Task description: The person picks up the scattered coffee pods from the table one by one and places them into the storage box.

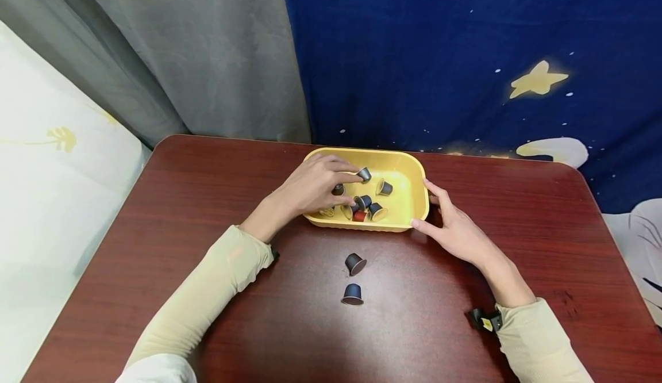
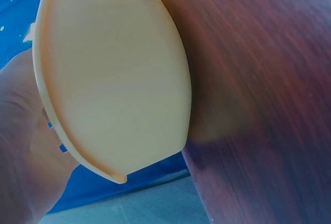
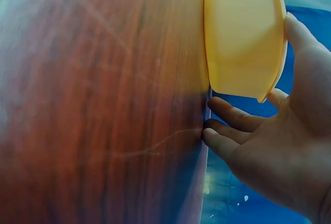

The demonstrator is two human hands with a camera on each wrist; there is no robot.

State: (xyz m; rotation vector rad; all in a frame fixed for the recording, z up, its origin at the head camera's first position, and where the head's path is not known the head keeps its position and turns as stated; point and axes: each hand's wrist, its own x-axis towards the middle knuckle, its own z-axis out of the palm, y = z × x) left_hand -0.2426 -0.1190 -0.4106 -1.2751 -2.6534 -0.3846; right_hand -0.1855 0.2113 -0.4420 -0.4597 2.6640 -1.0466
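A yellow plastic tub [image 1: 408, 184] holds several coffee capsules, among them a red capsule [image 1: 360, 216] and a dark capsule [image 1: 384, 187]. My left hand [image 1: 315, 184] reaches over its left side, thumb and fingers spread. A grey capsule [image 1: 364, 175] lies at the fingertips; I cannot tell whether they touch it. In the left wrist view the tub's outer wall [image 2: 119, 79] hides most of that hand. My right hand [image 1: 455, 230] holds the tub's near right corner, thumb on the front rim and index finger at the right side. Its other fingers [image 3: 227, 113] hang below the rim.
A black capsule [image 1: 355, 264] and a dark blue capsule [image 1: 353, 294] are on the reddish-brown table [image 1: 289, 325] in front of the tub. Behind the table's far edge hang a grey curtain [image 1: 222, 55] and a blue curtain [image 1: 414, 55].
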